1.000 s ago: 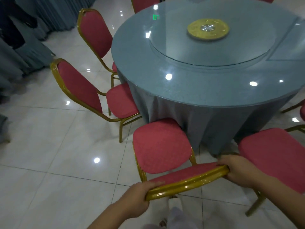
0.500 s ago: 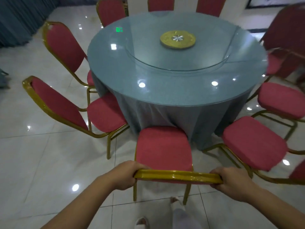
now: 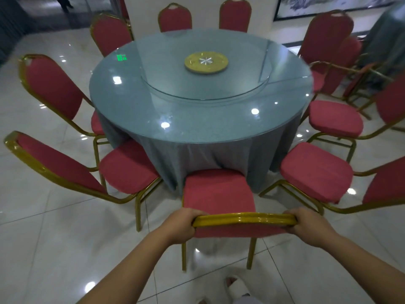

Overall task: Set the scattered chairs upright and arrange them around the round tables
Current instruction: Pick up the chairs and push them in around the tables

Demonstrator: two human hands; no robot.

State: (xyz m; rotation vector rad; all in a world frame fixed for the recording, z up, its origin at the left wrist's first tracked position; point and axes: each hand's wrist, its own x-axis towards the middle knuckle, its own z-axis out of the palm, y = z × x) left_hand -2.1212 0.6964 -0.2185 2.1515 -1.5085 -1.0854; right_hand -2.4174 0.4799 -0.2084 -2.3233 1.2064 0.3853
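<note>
A red chair [image 3: 218, 191] with a gold frame stands upright right in front of me, its seat touching the grey-blue cloth of the round table [image 3: 153, 119]. My left hand [image 3: 183, 224] grips the left end of its gold top rail. My right hand [image 3: 306, 226] grips the right end. Several more red chairs ring the table: two on the left [image 3: 129, 170] [image 3: 52, 84], two on the right [image 3: 315, 170] [image 3: 335, 118], others at the far side.
A glass turntable with a gold hub [image 3: 206, 62] sits on the tabletop. More chairs are stacked or tipped at the far right [image 3: 341, 69] beside another draped table [image 3: 385, 38]. My slippered foot [image 3: 237, 286] is on the glossy white tile floor.
The chair I hold swung from angled to square with the table and moved in toward the cloth. My view rose and shifted, bringing the whole table and far chairs into sight.
</note>
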